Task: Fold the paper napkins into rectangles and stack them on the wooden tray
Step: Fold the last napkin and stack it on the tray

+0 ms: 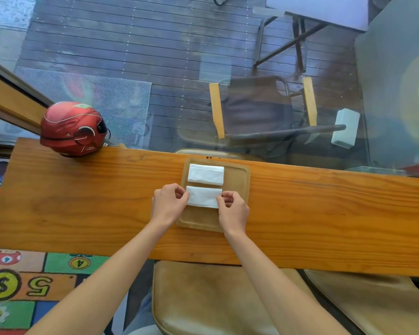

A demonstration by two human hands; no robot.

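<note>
- The near napkin, folded into a rectangle, lies on the wooden tray, long axis left to right.
- The left hand and right hand pinch its two short ends.
- A second folded napkin lies just beyond, parallel.
- A red helmet sits far left on the table.
- The floor mat reads "$", "5", "4".

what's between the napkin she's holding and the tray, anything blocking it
Nothing visible. The left hand and right hand pinch the near napkin over the wooden tray. The folded napkin lies farther back, beside it, not under it.
</note>
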